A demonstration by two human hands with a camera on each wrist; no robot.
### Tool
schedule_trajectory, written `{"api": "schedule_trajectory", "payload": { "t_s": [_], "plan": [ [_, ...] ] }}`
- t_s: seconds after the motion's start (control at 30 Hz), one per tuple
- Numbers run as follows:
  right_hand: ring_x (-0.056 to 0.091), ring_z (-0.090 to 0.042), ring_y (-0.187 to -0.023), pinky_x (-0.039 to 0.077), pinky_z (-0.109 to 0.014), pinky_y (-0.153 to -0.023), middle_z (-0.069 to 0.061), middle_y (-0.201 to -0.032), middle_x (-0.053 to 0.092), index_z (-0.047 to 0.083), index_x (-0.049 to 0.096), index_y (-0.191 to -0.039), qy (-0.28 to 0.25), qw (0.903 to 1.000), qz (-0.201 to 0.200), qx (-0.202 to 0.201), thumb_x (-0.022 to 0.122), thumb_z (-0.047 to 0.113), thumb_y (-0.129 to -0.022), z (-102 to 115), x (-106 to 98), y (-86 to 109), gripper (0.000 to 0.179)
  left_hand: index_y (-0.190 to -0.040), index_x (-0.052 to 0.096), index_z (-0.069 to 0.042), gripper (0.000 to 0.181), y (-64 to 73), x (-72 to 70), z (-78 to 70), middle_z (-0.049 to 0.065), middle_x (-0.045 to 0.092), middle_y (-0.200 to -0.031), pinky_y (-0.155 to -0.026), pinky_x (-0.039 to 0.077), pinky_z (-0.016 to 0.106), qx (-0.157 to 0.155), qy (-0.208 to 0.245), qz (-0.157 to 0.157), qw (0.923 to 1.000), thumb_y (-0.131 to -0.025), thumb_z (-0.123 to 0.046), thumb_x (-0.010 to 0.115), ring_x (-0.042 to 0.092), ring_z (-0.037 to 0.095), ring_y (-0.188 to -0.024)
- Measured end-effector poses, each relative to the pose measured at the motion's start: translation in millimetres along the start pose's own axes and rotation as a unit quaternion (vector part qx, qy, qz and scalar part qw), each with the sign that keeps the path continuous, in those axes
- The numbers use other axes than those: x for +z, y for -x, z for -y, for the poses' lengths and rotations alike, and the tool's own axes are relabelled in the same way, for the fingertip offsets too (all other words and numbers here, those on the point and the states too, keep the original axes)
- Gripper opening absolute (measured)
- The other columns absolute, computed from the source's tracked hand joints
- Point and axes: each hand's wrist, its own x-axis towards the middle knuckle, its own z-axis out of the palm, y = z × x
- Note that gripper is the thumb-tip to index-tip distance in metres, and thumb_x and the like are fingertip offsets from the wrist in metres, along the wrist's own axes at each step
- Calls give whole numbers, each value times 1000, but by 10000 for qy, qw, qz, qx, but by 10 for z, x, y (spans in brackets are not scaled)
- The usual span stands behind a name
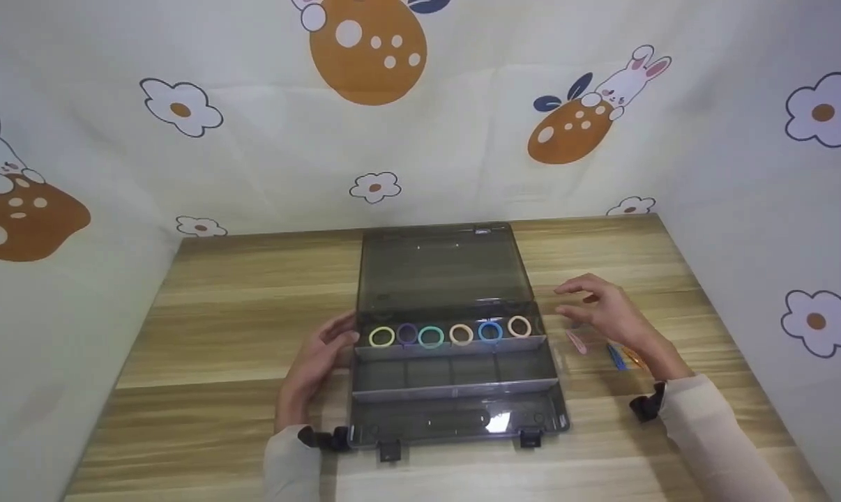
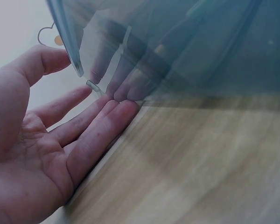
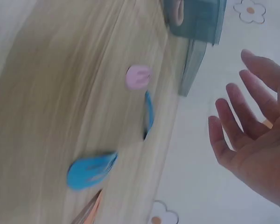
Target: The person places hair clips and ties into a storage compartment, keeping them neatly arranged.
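A dark see-through plastic storage box (image 1: 455,411) lies with its lid (image 1: 441,279) folded back. Several coloured hair ties stand in a line in its back row, among them a yellow hair tie (image 1: 371,337) and a blue hair tie (image 1: 490,342). My left hand (image 1: 319,355) touches the box's left side with fingers nearly straight, thumb by its upper edge in the left wrist view. To the box's right, my right hand (image 1: 612,314) hovers with fingers spread, holding nothing. Below it lie a pink hair clip (image 3: 137,77), a blue hair clip (image 3: 91,172) and an orange hair clip (image 3: 91,212).
A second thin blue clip (image 3: 148,114) lies near the pink one. The middle and front rows of the box hold no hair ties. Wood-patterned table (image 1: 225,335) surrounds the box. A patterned cloth (image 1: 267,153) hangs behind and at both sides.
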Motion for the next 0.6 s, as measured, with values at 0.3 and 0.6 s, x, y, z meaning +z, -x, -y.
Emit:
{"api": "schedule_trajectory", "payload": {
  "t_s": [0.3, 0.6],
  "plan": [
    [64, -15, -111, 56, -41, -90, -12, -120, 69, 6, 73, -114, -11, 9996, 258, 140, 79, 19, -86, -262, -151, 19, 31, -143, 52, 0, 50, -3, 4, -6, 21, 55, -146, -119, 37, 44, 6, -47, -18, 10000, -94, -7, 63, 50, 33, -139],
    [65, -25, -113, 54, -41, -100, -18, -119, 71, 2, 72, -114, -72, 9963, 853, 108, 81, 13, -83, -500, -215, -71, 35, -141, 54, -3, 49, -7, 3, 4, 18, 57, -145, -117, 40, 43, -84, -108, -125, 9998, -93, -8, 64, 53, 32, -136]
  ]
}}
